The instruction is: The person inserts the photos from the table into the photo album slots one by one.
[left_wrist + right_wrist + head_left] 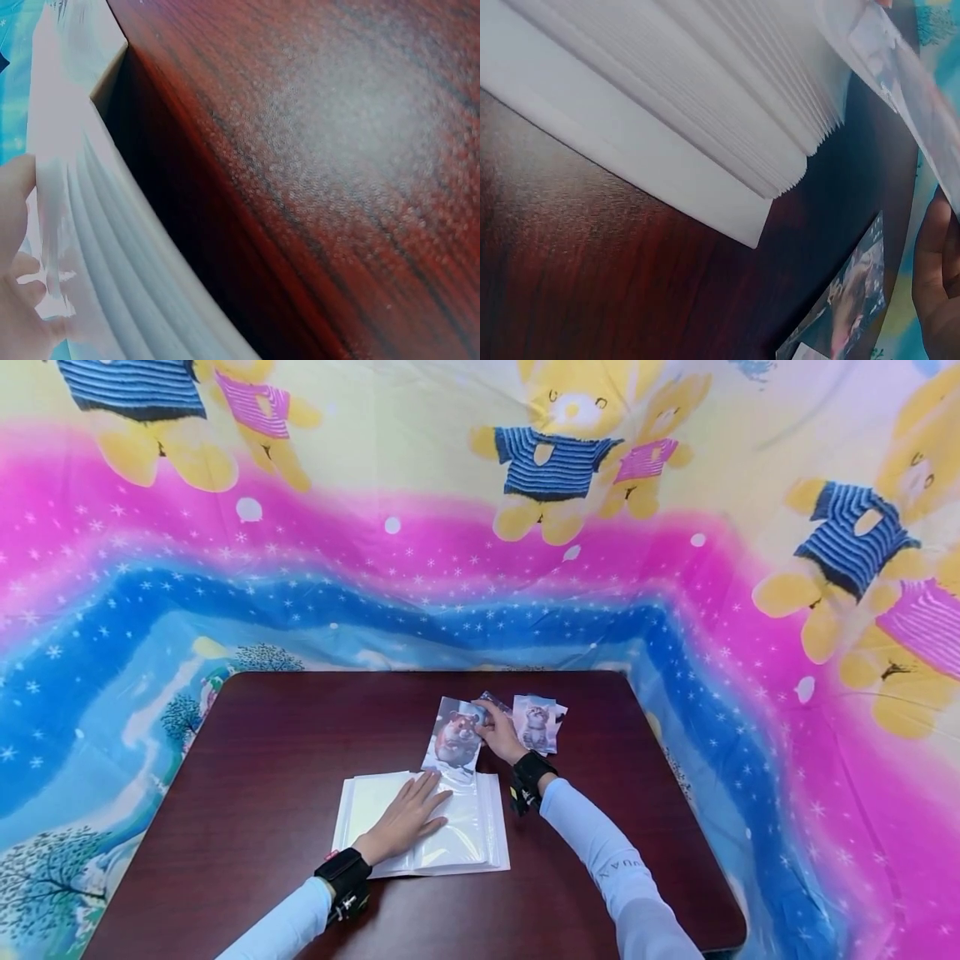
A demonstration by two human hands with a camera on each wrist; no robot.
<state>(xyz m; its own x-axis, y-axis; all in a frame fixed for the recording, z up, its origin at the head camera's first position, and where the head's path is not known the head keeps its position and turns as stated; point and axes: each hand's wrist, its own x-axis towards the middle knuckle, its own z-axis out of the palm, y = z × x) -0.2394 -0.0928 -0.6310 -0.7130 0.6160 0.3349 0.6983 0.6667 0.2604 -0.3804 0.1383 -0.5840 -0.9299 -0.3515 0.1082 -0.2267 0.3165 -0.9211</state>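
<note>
An open photo album [491, 827] with white pages and clear sleeves lies on the table. My left hand [405, 817] rests on it, fingers spread and fairly straight. With the right hand [501, 735] I pinch a photo card [454, 737] by its right side; it pictures a hamster-like animal. The card's lower end meets the top edge of the album's right page; whether it is inside the sleeve I cannot tell. In the right wrist view, the card [924, 112] appears edge-on beside the fanned pages, with my fingers [932, 247] at its lower part.
Right of the right hand lies a small pile of cards [536, 727], a kitten picture on top. A clear plastic packet [495, 703] lies partly behind that hand. The dark wooden table [285, 735] has a printed cloth [420, 568] hanging behind it.
</note>
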